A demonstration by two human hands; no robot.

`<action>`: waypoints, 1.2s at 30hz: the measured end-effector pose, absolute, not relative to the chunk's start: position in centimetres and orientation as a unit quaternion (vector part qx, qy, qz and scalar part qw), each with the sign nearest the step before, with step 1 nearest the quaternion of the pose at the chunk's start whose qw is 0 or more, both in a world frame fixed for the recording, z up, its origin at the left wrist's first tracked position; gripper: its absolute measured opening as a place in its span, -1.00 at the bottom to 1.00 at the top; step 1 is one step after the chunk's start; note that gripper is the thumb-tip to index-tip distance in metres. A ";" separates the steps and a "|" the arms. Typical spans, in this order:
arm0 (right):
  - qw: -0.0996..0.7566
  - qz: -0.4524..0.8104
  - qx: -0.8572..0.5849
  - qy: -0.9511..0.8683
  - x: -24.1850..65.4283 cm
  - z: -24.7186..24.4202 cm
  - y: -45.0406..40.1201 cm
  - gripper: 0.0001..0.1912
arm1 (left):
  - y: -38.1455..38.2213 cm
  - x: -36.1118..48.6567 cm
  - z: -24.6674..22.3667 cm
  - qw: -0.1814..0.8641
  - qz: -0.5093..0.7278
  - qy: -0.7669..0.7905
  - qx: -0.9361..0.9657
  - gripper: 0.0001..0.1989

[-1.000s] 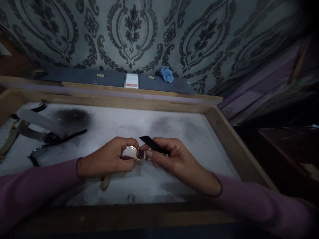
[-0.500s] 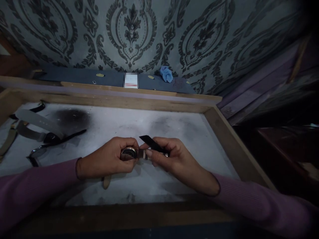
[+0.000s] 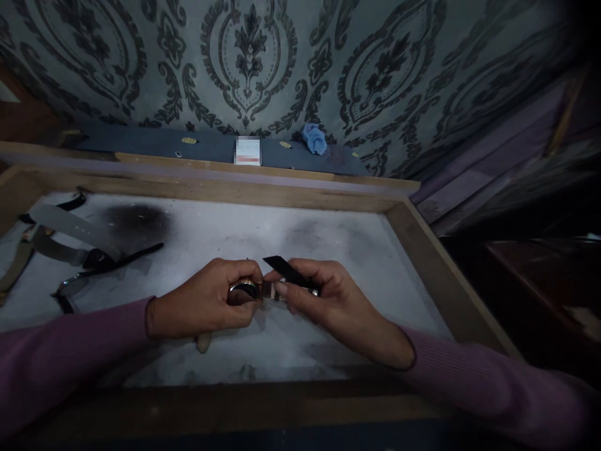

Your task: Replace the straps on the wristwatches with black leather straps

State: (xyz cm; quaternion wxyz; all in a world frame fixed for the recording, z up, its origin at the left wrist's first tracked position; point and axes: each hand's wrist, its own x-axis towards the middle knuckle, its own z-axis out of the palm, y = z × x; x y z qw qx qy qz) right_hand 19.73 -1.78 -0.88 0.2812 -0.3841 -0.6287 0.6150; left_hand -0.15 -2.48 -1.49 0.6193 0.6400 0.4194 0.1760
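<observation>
Between the fingers of my left hand is the round case of a wristwatch, dark-faced with a shiny gold-toned rim. My right hand is closed, its thumb and fingers pinching the strap end by the case. A flat black strip with a slanted end sticks out of the right hand toward upper left; its other end is hidden in the palm. Below my left wrist, the tip of a tan strap shows. The hands almost meet over a white tray surface.
At the left lie a grey strap, a watch with a black strap and an olive strap. A wooden rim frames the tray. Behind it sit a small white box and a crumpled blue cloth, before a patterned wall.
The watch case has tilted slightly in my left hand, so its face catches the light differently. Both hands keep their grip, and the view has shifted a little.
</observation>
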 end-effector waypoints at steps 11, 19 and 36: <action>0.268 0.653 -0.395 -0.588 19.8 -1.3 -1.6 -0.82 | -2.3 -0.3 -2.0 0.654 0.173 0.414 0.609 -0.92; 0.267 0.687 -0.405 -0.541 20.0 -1.7 -1.5 -0.80 | -2.3 -0.1 -1.5 0.664 0.172 0.409 0.602 -0.90; 0.287 0.601 -0.383 -0.640 19.8 -0.9 -1.8 -0.81 | -2.6 -0.2 -1.4 0.652 0.175 0.400 0.620 -0.88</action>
